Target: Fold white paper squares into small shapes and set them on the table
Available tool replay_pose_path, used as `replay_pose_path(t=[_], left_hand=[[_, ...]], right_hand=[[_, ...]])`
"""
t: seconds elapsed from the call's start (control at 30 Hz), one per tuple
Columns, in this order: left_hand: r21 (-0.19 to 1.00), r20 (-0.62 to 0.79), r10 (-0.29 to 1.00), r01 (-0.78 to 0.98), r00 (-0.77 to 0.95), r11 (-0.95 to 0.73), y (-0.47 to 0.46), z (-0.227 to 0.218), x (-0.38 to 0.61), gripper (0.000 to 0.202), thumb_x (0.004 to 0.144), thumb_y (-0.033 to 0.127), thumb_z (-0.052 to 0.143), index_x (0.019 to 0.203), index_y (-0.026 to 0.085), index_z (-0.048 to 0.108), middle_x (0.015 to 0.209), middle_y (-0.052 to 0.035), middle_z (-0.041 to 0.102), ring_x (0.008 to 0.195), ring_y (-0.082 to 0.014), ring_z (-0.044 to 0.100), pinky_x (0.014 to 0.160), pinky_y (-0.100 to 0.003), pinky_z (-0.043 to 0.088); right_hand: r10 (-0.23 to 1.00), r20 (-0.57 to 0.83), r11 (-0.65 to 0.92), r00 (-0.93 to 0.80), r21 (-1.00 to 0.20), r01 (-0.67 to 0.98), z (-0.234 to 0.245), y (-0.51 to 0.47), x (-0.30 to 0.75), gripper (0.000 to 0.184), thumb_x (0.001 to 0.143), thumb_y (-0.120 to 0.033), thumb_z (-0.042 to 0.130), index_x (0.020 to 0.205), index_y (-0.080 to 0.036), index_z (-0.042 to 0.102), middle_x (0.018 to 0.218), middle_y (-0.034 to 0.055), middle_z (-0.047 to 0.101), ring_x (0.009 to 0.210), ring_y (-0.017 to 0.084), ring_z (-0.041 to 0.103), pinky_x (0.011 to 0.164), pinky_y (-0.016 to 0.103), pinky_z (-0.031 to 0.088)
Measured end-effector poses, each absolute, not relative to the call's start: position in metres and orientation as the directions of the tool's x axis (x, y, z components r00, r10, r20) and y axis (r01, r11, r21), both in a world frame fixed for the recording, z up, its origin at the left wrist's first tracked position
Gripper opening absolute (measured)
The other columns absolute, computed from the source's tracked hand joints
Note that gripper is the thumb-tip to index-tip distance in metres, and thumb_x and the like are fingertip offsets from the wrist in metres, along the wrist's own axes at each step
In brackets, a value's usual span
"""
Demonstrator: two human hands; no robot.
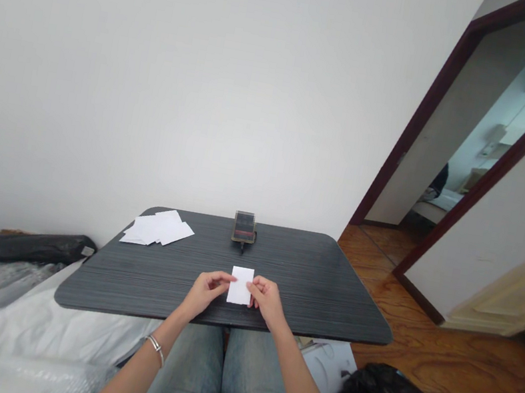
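Pinching a white paper slip (240, 285) by its sides

Across the dark ribbed table (319, 281), the left hand (206, 291) and right hand (266, 299) are reaching inward, half-curled and pinching the slip's long edges near the table's near side. It's light and flimsy — those edges are the place to hold it.

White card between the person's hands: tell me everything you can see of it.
The white rectangular card looks like plain paper or thin card, with its long sides running away from the person. No print, folds or creases show on its face at this resolution. It sits near the front edge of the dark wood-grain tabletop, between the hands; whether it rests on the surface or is held just above it cannot be told. The left hand touches its left edge with the fingertips, and the right hand touches its right edge.
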State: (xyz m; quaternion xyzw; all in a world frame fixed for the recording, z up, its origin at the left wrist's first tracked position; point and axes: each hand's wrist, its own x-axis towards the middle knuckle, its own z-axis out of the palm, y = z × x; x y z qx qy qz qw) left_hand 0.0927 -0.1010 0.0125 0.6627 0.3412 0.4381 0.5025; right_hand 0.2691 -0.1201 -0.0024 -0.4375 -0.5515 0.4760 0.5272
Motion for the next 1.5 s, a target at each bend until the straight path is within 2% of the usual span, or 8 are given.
replay_pose_path(t=[0.27,0.47,0.53,0.7,0.83,1.3,1.5], left_hand=[[0.951,0.263,0.912,0.075,0.314,-0.3,-0.102,0.017,0.093,0.014,0.068,0.023,0.06,0.074,0.012,0.067,0.069,-0.0048,0.067,0.062,-0.0155,0.058,0.058,-0.023,0.043],[0.961,0.257,0.936,0.036,0.24,-0.273,-0.101,0.017,0.092,0.01,0.066,0.021,0.061,0.071,0.013,0.067,0.07,-0.004,0.067,0.063,-0.0165,0.06,0.059,-0.024,0.044],[0.963,0.254,0.937,0.032,0.241,-0.269,-0.101,0.017,0.092,0.011,0.065,0.021,0.061,0.071,0.013,0.067,0.07,-0.0041,0.068,0.064,-0.0168,0.06,0.059,-0.024,0.044],[0.958,0.258,0.929,0.05,0.266,-0.281,-0.101,0.017,0.092,0.012,0.066,0.021,0.061,0.072,0.013,0.067,0.07,-0.0047,0.068,0.063,-0.0165,0.06,0.059,-0.024,0.044],[0.959,0.252,0.927,0.057,0.278,-0.278,-0.1,0.015,0.091,0.013,0.067,0.022,0.061,0.073,0.012,0.066,0.071,-0.0054,0.068,0.062,-0.0163,0.059,0.059,-0.024,0.044],[0.945,0.272,0.921,0.103,0.28,-0.311,-0.103,0.021,0.092,0.012,0.062,0.021,0.064,0.07,0.013,0.068,0.069,-0.0051,0.067,0.06,-0.0158,0.057,0.053,-0.022,0.042],[0.935,0.297,0.908,0.101,0.297,-0.339,-0.105,0.023,0.093,0.014,0.062,0.026,0.067,0.069,0.014,0.067,0.07,-0.0051,0.067,0.065,-0.0172,0.058,0.06,-0.025,0.043]], right_hand=[[0.978,0.18,0.178,-0.102,-0.984,-0.03,0.001,-0.121,0.268,0.027,0.074,-0.04,0.053,0.067,-0.014,0.056,0.045,-0.0035,0.053,0.037,0.008,0.048,0.034,0.016,0.026],[0.974,0.225,0.227,0.024,-0.964,-0.139,0.006,-0.122,0.27,0.026,0.074,-0.035,0.052,0.094,-0.018,0.052,0.071,0.0015,0.06,0.051,0.011,0.055,0.035,0.016,0.033],[0.966,0.257,0.255,0.002,-0.96,-0.115,0.006,-0.123,0.27,0.022,0.072,-0.03,0.055,0.09,-0.018,0.055,0.074,0.0023,0.06,0.055,0.011,0.055,0.037,0.016,0.035],[0.961,0.264,0.262,-0.085,-0.965,-0.031,0.002,-0.123,0.269,0.013,0.069,-0.022,0.056,0.079,-0.016,0.062,0.064,0.0012,0.061,0.053,0.011,0.052,0.041,0.018,0.037],[0.953,0.29,0.288,-0.086,-0.957,-0.035,0.003,-0.125,0.269,0.011,0.067,-0.019,0.059,0.075,-0.016,0.065,0.071,0.0024,0.063,0.055,0.011,0.053,0.042,0.018,0.037],[0.95,0.309,0.307,-0.049,-0.951,-0.046,0.002,-0.122,0.269,0.01,0.064,-0.019,0.06,0.071,-0.018,0.067,0.067,0.0019,0.062,0.052,0.011,0.051,0.042,0.019,0.038],[0.951,0.308,0.307,-0.036,-0.951,-0.03,0.002,-0.121,0.27,0.01,0.06,-0.025,0.067,0.068,-0.018,0.067,0.065,0.0013,0.06,0.052,0.011,0.049,0.041,0.019,0.038]])
